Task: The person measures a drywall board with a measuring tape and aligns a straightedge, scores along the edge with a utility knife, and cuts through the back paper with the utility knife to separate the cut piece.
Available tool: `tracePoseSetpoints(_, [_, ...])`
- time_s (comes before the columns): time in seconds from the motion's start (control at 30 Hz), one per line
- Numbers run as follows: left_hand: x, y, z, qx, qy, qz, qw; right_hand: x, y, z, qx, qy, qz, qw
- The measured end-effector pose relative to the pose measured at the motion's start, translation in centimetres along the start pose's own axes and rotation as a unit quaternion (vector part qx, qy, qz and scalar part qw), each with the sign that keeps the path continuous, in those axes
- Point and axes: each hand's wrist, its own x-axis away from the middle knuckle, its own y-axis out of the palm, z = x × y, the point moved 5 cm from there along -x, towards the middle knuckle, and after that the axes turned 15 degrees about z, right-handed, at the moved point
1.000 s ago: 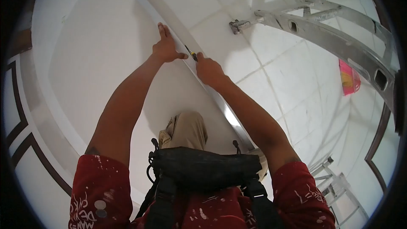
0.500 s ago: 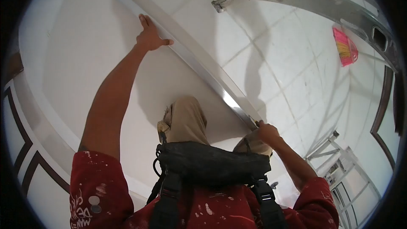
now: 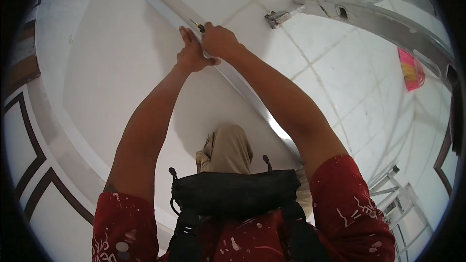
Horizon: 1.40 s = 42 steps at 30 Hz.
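Observation:
A long shiny metal straightedge [image 3: 242, 89] lies diagonally across a large pale board [image 3: 111, 68]. My left hand [image 3: 194, 57] presses on the straightedge with its fingers spread and thumb out to the right. Just right of it, my right hand [image 3: 219, 40] is closed around a small yellow and black cutter [image 3: 200, 27], whose thin blade points up and left. The cutter is beside the straightedge's right side; whether the blade touches the board cannot be made out.
A metal ladder [image 3: 388, 23] lies over the tiled floor [image 3: 310, 63] at upper right. A pink and yellow item [image 3: 410, 70] is beneath its edge. Another ladder-like frame [image 3: 405, 204] is at lower right. My bent knee [image 3: 227, 148] rests near the board's middle.
My right hand first went down along the straightedge towards my knee, then came back up with the cutter, now beside my left hand. The view has shifted too.

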Motion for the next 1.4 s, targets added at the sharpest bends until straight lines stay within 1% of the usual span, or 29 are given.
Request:
tracePoseSetpoints(0.1, [0.5, -0.8, 0.8, -0.012, 0.014, -0.01, 1.0, -2.6, 0.9, -1.3, 0.012, -0.02, -0.022, 0.999])
tracePoseSetpoints(0.2, [0.2, -0.6, 0.7, -0.021, 0.05, -0.008, 0.999, -3.7, 1.4, -2.0, -0.003, -0.014, -0.032, 0.999])
tracePoseSetpoints(0.3, [0.1, -0.4, 0.3, -0.006, 0.014, -0.047, 0.999, -3.4, 1.4, -1.9, -0.007, -0.018, -0.028, 0.999])
tracePoseSetpoints(0.4, [0.1, -0.5, 0.6, -0.045, 0.024, -0.017, 0.999, -2.1, 0.9, -0.9, 0.014, -0.039, -0.067, 0.997])
tracePoseSetpoints(0.5, [0.3, -0.8, 0.1, 0.025, -0.022, 0.017, 0.999, 1.6, 0.1, 0.7, 0.053, -0.051, -0.074, 0.995])
tracePoseSetpoints(0.57, [0.0, -0.2, -0.6, -0.013, -0.022, 0.028, 0.999, 5.4, -0.9, 2.6, 0.043, -0.033, -0.063, 0.997])
tracePoseSetpoints(0.6, [0.3, -0.5, 0.2, -0.032, -0.021, 0.032, 0.999, 7.6, -1.5, 3.7, 0.039, -0.023, -0.057, 0.997])
tracePoseSetpoints(0.63, [0.2, -0.7, 0.4, -0.04, -0.04, -0.014, 0.998, 9.6, -1.9, 4.9, 0.045, -0.005, -0.074, 0.996])
tracePoseSetpoints(0.73, [-0.8, 1.0, -0.6, -0.051, -0.014, 0.004, 0.999, 16.9, -3.7, 8.2, 0.056, 0.041, -0.121, 0.99])
tracePoseSetpoints(0.77, [-0.9, 0.7, -0.3, -0.061, -0.009, -0.005, 0.998, 19.5, -4.3, 9.5, 0.06, 0.047, -0.129, 0.989])
tracePoseSetpoints(0.83, [-1.0, 0.9, -0.7, -0.04, 0.001, 0.0, 0.999, 25.0, -5.3, 12.0, 0.084, 0.094, -0.149, 0.981])
tracePoseSetpoints(0.9, [-0.9, 0.8, -0.5, -0.047, 0.02, -0.009, 0.999, 30.4, -6.9, 14.3, 0.106, 0.162, -0.196, 0.961])
tracePoseSetpoints(0.97, [-1.5, 1.7, -1.4, -0.032, 0.014, -0.004, 0.999, 37.0, -8.5, 17.4, 0.101, 0.2, -0.198, 0.954])
tracePoseSetpoints(1.03, [-1.5, 1.9, -1.7, -0.022, 0.015, 0.0, 1.0, 43.3, -10.9, 19.7, 0.126, 0.266, -0.225, 0.929])
tracePoseSetpoints(1.13, [-1.5, 1.8, -2.0, -0.016, 0.024, 0.012, 1.0, 48.7, -13.7, 21.7, 0.188, 0.294, -0.282, 0.894])
tracePoseSetpoints(1.2, [-2.3, 3.1, -3.0, -0.007, 0.03, 0.031, 0.999, 47.9, -15.4, 20.8, 0.161, 0.307, -0.24, 0.907])
tracePoseSetpoints(1.23, [-2.7, 3.7, -3.5, -0.027, 0.033, 0.03, 0.999, 46.8, -15.8, 20.6, 0.147, 0.307, -0.217, 0.915])
tracePoseSetpoints(1.3, [-3.1, 4.1, -3.9, -0.068, 0.04, 0.025, 0.997, 45.7, -14.7, 20.3, 0.075, 0.349, -0.108, 0.928])
tracePoseSetpoints(1.33, [-2.6, 3.9, -3.7, -0.068, 0.025, 0.022, 0.997, 45.6, -14.1, 20.2, 0.039, 0.366, -0.055, 0.928])
tracePoseSetpoints(1.37, [-2.1, 3.0, -3.1, -0.069, 0.011, 0.022, 0.997, 45.8, -12.6, 20.7, -0.024, 0.403, 0.025, 0.914])
tracePoseSetpoints(1.4, [-1.8, 1.9, -2.2, -0.07, 0.001, 0.023, 0.997, 46.4, -10.4, 21.5, -0.088, 0.437, 0.109, 0.888])
